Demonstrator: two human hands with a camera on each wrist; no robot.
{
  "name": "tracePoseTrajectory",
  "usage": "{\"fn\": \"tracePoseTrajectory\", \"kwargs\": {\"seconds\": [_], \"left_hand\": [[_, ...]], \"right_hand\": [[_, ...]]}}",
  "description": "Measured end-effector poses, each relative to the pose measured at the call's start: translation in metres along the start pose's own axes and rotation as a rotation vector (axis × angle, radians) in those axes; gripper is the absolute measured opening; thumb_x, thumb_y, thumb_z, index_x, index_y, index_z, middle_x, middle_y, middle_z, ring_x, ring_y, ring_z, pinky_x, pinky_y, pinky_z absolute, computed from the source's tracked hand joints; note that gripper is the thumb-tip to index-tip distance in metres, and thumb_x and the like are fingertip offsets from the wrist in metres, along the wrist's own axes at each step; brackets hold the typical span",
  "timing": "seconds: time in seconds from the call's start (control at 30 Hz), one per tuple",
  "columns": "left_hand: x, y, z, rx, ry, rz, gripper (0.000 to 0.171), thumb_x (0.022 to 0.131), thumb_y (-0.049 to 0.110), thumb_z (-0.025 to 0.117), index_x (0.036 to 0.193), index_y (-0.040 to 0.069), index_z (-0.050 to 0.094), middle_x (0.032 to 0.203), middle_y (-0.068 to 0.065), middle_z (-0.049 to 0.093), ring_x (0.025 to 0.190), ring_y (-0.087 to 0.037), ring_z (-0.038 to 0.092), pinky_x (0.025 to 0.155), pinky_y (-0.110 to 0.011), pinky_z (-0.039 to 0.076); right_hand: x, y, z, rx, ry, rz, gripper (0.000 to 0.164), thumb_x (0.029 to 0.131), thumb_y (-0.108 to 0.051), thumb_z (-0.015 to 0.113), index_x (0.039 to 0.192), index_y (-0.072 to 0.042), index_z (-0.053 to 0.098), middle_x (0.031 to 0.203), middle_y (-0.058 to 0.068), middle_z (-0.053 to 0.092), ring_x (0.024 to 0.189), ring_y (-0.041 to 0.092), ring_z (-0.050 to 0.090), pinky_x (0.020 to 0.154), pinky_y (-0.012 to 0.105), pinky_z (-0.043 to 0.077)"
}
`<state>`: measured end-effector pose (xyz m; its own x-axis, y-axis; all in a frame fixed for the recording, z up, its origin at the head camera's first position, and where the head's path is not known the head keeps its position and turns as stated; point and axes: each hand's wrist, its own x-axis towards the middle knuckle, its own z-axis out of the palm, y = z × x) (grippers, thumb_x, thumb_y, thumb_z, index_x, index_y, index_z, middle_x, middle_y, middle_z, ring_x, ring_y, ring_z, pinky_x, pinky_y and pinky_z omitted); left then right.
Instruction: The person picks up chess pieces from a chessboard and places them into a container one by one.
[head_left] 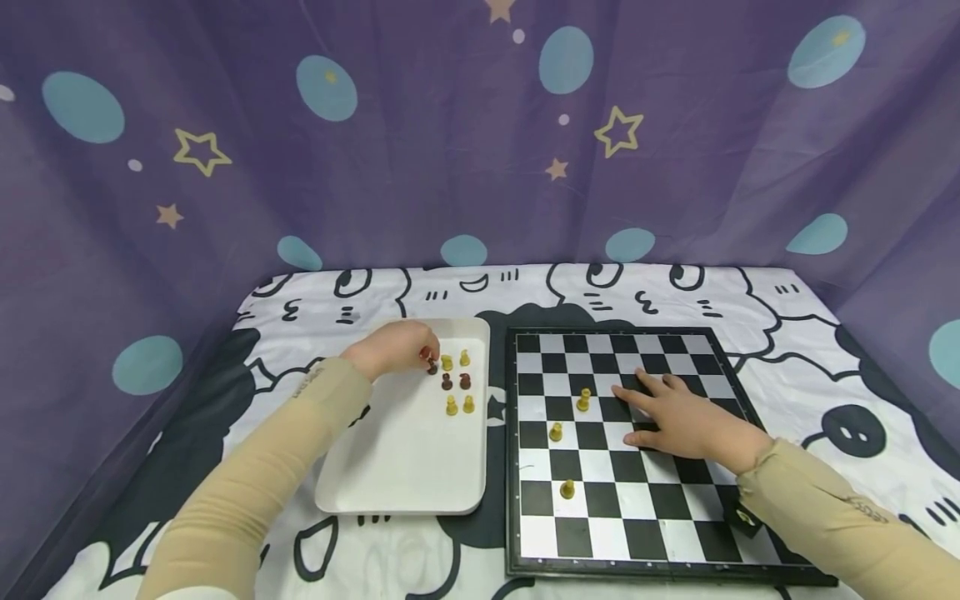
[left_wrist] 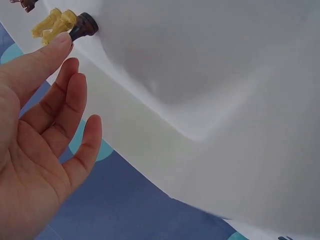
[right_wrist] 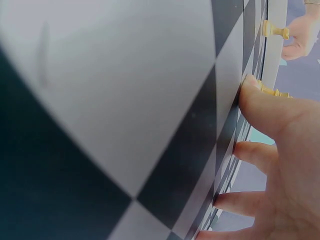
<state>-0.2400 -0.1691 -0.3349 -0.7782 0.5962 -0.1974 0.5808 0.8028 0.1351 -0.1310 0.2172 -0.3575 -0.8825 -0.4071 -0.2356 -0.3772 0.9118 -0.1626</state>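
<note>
In the head view my left hand [head_left: 401, 346] is over the back of the white tray [head_left: 405, 467]. Its thumb and fingertips pinch a dark chess piece [left_wrist: 84, 27], whose round base shows while the top is hidden by the thumb. Right beside it stand yellow chess pieces [head_left: 464, 357], two dark ones [head_left: 465, 381] and, nearer the front, two more yellow ones [head_left: 452, 406]. On the black-and-white chessboard [head_left: 588, 533] my right hand [head_left: 682, 417] rests with fingers spread and fingertips on the squares. Left of it are three yellow pieces, one tall [head_left: 583, 399] and two shorter [head_left: 556, 432].
The board's raised black rim [head_left: 512, 467] runs close along the tray's right side. Both lie on a cloth [head_left: 795, 367] with black-and-white cartoon faces. A purple curtain [head_left: 465, 200] with stars and blue ovals hangs behind. A small dark object [head_left: 742, 518] shows by the right sleeve.
</note>
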Motion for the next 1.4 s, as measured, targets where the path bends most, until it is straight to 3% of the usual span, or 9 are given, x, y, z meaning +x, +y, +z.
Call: {"fn": "tracePoseTrajectory", "kwargs": {"seconds": [0.43, 0.9, 1.4], "left_hand": [[-0.002, 0.001, -0.005, -0.007, 0.005, 0.018, 0.012, 0.081, 0.008, 0.073, 0.092, 0.009, 0.073, 0.080, 0.001, 0.064, 0.073, -0.012, 0.055, 0.072, -0.029, 0.048], [-0.006, 0.009, -0.014, -0.014, 0.046, 0.072, 0.013, 0.081, 0.006, 0.072, 0.094, 0.005, 0.072, 0.080, -0.002, 0.065, 0.073, -0.013, 0.055, 0.072, -0.030, 0.048], [-0.006, 0.019, -0.019, 0.008, 0.073, 0.087, 0.016, 0.082, 0.007, 0.071, 0.098, 0.005, 0.072, 0.088, -0.005, 0.068, 0.078, -0.015, 0.059, 0.076, -0.032, 0.050]], "right_hand": [[0.000, 0.001, 0.000, 0.000, 0.000, 0.000, 0.075, 0.082, -0.062, 0.057, 0.143, -0.020, 0.043, 0.147, 0.030, 0.031, 0.127, 0.059, 0.029, 0.091, 0.069, 0.037], [0.000, 0.001, 0.000, -0.001, -0.005, 0.001, 0.075, 0.082, -0.061, 0.057, 0.143, -0.020, 0.043, 0.147, 0.030, 0.030, 0.127, 0.060, 0.029, 0.091, 0.069, 0.037], [0.001, 0.003, 0.001, -0.008, 0.003, -0.007, 0.075, 0.083, -0.061, 0.056, 0.143, -0.020, 0.043, 0.147, 0.030, 0.030, 0.127, 0.059, 0.029, 0.092, 0.069, 0.036]]}}
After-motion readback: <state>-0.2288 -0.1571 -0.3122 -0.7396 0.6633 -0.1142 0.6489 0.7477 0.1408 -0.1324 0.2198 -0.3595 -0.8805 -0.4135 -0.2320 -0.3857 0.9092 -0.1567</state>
